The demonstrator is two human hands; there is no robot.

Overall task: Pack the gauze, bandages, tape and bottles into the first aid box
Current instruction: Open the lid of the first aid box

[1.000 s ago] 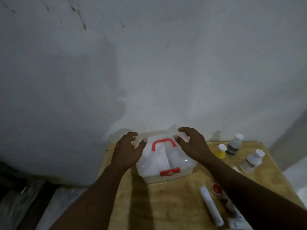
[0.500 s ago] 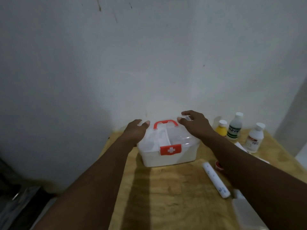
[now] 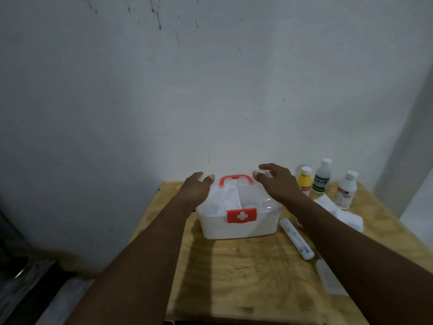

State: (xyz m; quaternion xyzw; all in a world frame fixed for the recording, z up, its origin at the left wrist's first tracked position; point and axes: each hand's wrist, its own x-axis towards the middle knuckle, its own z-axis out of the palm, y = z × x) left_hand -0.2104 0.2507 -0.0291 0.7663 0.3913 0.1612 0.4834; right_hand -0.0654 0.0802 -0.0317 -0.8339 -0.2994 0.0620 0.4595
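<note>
Head view: the first aid box (image 3: 239,221) sits near the tabletop's (image 3: 246,266) far edge, its long axis running left to right, red latch (image 3: 241,215) facing me and apparently not yet undone. My left hand (image 3: 195,188) rests on the clear lid's left end, my right hand (image 3: 275,182) on its right end, the red handle (image 3: 236,180) between them; both have fingers (image 3: 263,168) loosely spread, lying on the lid and clasping nothing. Three bottles (image 3: 322,180) stand toward the far right corner, gauze (image 3: 339,212) just in front of them, a white tube (image 3: 297,239) just right of the box. I judge the right hand nearer these supplies; the latch lies directly toward me from both hands.
</note>
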